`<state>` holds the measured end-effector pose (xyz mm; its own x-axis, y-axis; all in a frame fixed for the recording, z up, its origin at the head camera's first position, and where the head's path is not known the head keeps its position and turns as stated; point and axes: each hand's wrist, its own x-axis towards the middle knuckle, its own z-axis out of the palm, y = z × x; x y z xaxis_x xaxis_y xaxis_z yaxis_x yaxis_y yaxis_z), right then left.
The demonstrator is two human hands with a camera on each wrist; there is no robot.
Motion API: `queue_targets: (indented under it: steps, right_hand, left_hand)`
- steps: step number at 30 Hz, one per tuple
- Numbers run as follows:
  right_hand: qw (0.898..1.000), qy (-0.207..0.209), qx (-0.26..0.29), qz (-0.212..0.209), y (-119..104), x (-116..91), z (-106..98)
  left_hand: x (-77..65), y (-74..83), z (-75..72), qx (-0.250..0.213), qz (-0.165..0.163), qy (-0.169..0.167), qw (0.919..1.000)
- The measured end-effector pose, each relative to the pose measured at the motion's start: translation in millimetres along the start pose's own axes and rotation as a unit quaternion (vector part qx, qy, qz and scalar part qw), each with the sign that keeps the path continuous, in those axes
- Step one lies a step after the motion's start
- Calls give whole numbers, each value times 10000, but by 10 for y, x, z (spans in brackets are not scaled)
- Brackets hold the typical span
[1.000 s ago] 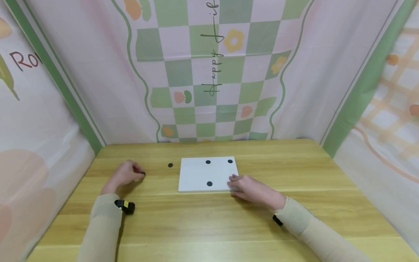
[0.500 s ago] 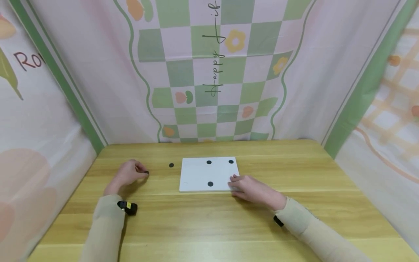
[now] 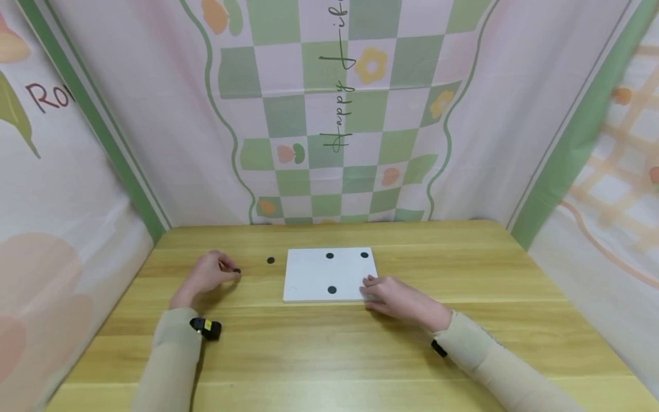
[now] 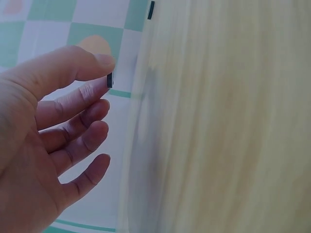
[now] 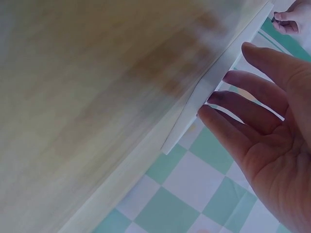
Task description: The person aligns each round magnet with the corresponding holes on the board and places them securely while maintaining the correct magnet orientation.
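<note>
My left hand (image 3: 207, 272) pinches a small black disc (image 4: 110, 80) between thumb and forefinger, just above the table, left of the white board (image 3: 308, 276). The other fingers of that hand fan out loosely in the left wrist view. On the board lie three black discs: one near the back middle (image 3: 330, 256), another at the back right corner (image 3: 364, 255), a third near the front middle (image 3: 332, 290). The fingers of my right hand (image 3: 399, 298) rest on the board's front right corner, covering it. A faint round outline shows at its front left corner.
Another black disc (image 3: 270, 260) lies on the wooden table (image 3: 288, 355) between my left hand and the board. Printed curtains (image 3: 329, 183) close off the back and both sides of the table.
My left hand has moved a little to the right with the disc, toward the board. The right hand stays in place on the board's corner. The view has shifted slightly.
</note>
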<state>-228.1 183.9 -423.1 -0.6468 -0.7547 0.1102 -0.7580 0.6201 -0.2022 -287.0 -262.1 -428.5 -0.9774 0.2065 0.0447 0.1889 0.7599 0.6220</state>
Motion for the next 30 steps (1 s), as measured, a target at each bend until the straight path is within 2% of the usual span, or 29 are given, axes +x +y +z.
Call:
queue_targets:
  steps: [20, 30]
  right_hand:
    - [10000, 56, 4, 0, 13, -7, 13]
    - [10000, 43, -1, -32, 11, -6, 8]
  left_hand:
    - [40, 148, 129, -113, 211, 20, 9997]
    - [45, 246, 183, -141, 181, -70, 9997]
